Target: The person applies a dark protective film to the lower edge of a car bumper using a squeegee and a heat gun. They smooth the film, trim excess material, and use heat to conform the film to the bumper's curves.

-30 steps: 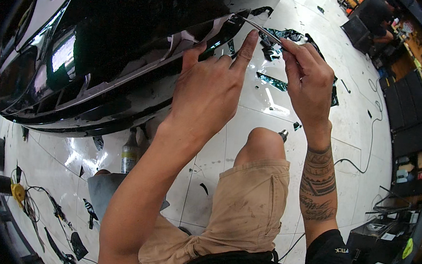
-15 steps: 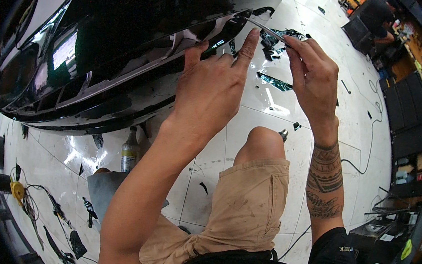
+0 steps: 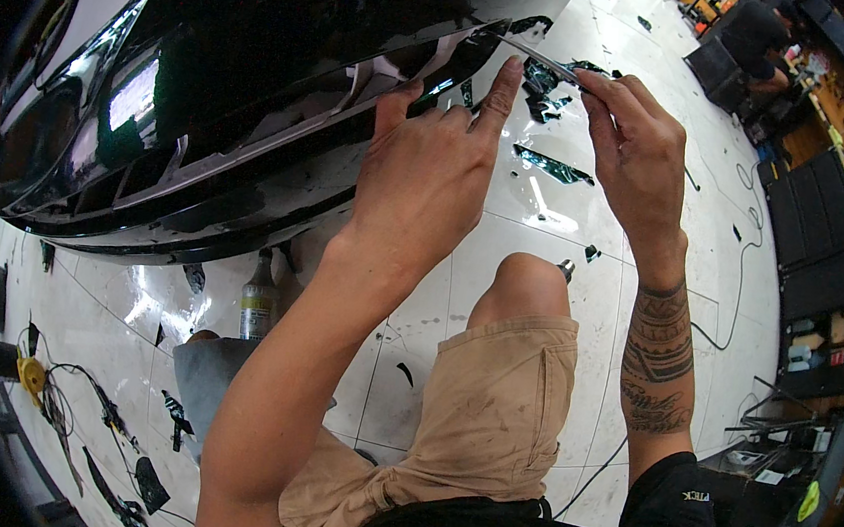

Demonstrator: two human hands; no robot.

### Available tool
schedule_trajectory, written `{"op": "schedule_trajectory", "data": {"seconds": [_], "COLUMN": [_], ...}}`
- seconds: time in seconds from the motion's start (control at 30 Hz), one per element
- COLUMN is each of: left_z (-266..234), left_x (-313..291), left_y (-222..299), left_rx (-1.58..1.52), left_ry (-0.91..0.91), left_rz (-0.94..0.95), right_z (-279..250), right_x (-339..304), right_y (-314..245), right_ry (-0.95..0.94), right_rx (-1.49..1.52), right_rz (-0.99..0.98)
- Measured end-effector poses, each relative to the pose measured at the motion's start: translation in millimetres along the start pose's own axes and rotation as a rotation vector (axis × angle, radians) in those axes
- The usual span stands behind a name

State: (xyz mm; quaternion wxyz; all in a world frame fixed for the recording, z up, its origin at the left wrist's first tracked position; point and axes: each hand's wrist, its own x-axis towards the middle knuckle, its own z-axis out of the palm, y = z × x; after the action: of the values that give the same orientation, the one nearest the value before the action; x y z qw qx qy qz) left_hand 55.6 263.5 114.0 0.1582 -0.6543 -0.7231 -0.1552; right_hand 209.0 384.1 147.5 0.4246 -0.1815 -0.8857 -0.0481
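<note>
A glossy black car bumper (image 3: 290, 51) with an open slot along its lower edge fills the upper left. My left hand (image 3: 419, 183) rests against that edge, thumb and forefinger stretched apart, the other fingers bent. Between the thumb and fingers of my right hand (image 3: 642, 157) is a slim silver knife (image 3: 542, 57). Its tip points left at the right-hand corner of the bumper, just beyond my left forefinger. Whether the tip touches the surface is hard to make out.
Dark film scraps (image 3: 551, 164) litter the pale tiled floor (image 3: 488, 430). A spray bottle (image 3: 258, 299) stands beneath the bumper. Left lies a yellow cable reel (image 3: 30, 380) with tangled leads. Shelving (image 3: 818, 328) lines the right side; another person (image 3: 758, 42) is at the far right.
My right hand and the knife have shifted slightly to the right and down. My left hand has moved a touch to the right along the bumper edge.
</note>
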Motion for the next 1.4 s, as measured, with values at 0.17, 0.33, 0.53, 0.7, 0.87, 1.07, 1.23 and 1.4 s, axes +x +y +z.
{"op": "schedule_trajectory", "data": {"seconds": [0.17, 0.33, 0.53, 0.7, 0.87, 1.07, 1.23, 1.4], "left_z": [3, 2, 1, -1, -4, -1, -4, -4], "left_x": [-2, -3, -3, -3, -4, -5, -5, -5], "left_y": [0, 0, 0, 0, -1, -1, -1, -2], "left_rx": [0.041, 0.019, 0.012, -0.006, -0.006, -0.066, -0.062, -0.070], "left_ry": [0.125, 0.134, 0.106, 0.086, 0.094, 0.073, 0.069, 0.050], "left_rz": [0.023, 0.028, 0.012, 0.008, 0.008, 0.003, 0.005, 0.004], "right_z": [-1, -5, -4, -5, -4, -3, -4, -2], "right_x": [1, 5, 4, 1, 0, -1, -2, -6], "right_y": [2, 4, 5, 5, 3, 6, 5, 2], "right_ry": [-0.014, -0.032, -0.035, -0.046, -0.036, -0.032, -0.044, -0.041], "right_rx": [-0.038, -0.050, -0.060, -0.067, -0.071, -0.065, -0.090, -0.085], "right_rz": [-0.033, -0.071, -0.073, -0.051, -0.042, -0.032, -0.024, 0.006]}}
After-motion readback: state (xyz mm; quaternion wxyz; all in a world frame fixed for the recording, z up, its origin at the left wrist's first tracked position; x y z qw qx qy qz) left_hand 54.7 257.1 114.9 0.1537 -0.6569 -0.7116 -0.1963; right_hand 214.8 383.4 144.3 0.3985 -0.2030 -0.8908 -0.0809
